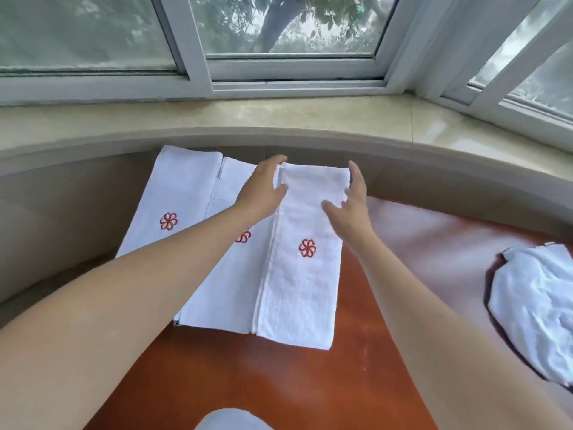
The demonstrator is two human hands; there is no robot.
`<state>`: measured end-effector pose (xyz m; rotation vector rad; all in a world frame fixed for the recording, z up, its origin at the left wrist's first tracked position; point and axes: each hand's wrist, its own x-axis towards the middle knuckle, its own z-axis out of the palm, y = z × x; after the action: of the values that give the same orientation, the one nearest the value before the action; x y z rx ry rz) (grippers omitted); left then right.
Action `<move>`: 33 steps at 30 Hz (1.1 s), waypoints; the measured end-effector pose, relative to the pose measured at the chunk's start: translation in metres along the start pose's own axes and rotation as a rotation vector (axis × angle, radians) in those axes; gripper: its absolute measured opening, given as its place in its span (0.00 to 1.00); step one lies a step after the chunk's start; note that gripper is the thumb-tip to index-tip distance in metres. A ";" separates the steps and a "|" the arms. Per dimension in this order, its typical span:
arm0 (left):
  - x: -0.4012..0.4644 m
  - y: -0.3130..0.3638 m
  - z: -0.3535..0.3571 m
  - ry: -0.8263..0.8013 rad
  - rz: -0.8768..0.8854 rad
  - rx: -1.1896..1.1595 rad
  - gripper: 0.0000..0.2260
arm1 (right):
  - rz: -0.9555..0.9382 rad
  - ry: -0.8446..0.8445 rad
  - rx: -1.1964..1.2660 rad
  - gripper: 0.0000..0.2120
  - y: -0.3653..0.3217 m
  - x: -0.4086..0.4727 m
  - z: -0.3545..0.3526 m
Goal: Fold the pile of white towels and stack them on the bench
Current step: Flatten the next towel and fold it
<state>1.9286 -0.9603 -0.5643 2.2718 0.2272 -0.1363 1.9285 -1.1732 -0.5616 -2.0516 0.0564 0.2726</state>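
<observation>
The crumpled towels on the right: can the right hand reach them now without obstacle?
Probably yes. The right hand rests open on the folded towel, holding nothing, and only bare orange bench lies between it and the crumpled towels.

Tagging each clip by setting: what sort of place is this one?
Probably a hotel or guest room bay-window nook. Signs: matching folded white towels with a red embroidered logo, a polished stone sill under sliding windows facing trees, and an orange-brown bench.
</observation>
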 end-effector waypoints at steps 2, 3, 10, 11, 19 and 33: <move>-0.003 -0.026 0.025 -0.167 0.016 0.169 0.27 | -0.001 -0.099 -0.201 0.40 0.030 0.005 0.013; -0.007 -0.040 0.038 -0.258 0.026 0.244 0.28 | 0.012 -0.160 -0.316 0.38 0.048 0.005 0.020; -0.020 -0.080 0.083 -0.387 0.103 0.468 0.31 | -0.053 -0.243 -0.674 0.31 0.108 -0.003 0.042; -0.019 -0.079 0.083 -0.380 0.098 0.485 0.31 | -0.057 -0.237 -0.688 0.30 0.108 -0.001 0.042; -0.048 -0.059 0.085 -0.300 0.087 0.738 0.29 | -0.067 -0.210 -0.818 0.28 0.101 -0.027 0.034; -0.268 -0.076 0.102 -0.433 -0.060 0.747 0.30 | -0.103 -0.422 -0.883 0.30 0.135 -0.234 0.022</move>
<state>1.6487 -1.0213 -0.6407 2.8845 0.0055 -0.8548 1.6758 -1.2364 -0.6369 -2.7975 -0.5112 0.7605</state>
